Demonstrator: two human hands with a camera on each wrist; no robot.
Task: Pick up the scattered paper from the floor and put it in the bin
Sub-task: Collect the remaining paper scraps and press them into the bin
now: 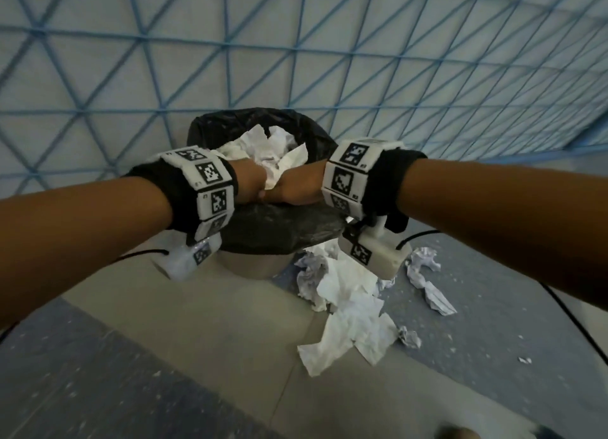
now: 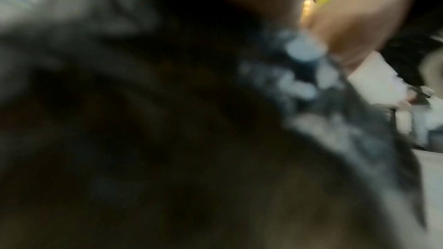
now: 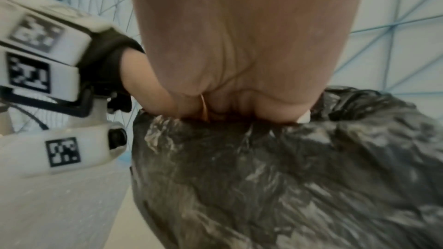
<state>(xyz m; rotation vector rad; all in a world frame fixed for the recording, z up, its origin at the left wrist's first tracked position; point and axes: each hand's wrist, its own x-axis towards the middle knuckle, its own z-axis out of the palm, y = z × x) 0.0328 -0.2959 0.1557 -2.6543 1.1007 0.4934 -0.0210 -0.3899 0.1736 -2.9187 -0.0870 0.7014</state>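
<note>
A beige bin (image 1: pixel 250 264) with a black liner (image 1: pixel 283 221) stands against the wall, and crumpled white paper (image 1: pixel 263 146) is heaped in its mouth. My left hand (image 1: pixel 251 183) and right hand (image 1: pixel 297 188) meet over the near rim and clasp a wad of that paper between them. Their fingers dip into the bin and are hidden. In the right wrist view my right hand (image 3: pixel 239 63) bends over the liner (image 3: pixel 263 177). The left wrist view is blurred and shows mostly dark liner (image 2: pixel 143 139) and a bit of white paper (image 2: pixel 376 82).
More scattered paper (image 1: pixel 348 313) lies on the floor just right of the bin's foot. There is also a crumpled piece (image 1: pixel 424 274) further right and a small ball (image 1: pixel 409 336). A black cable (image 1: pixel 575 323) trails from my right wrist. A wall with blue lattice (image 1: pixel 296 44) stands behind the bin.
</note>
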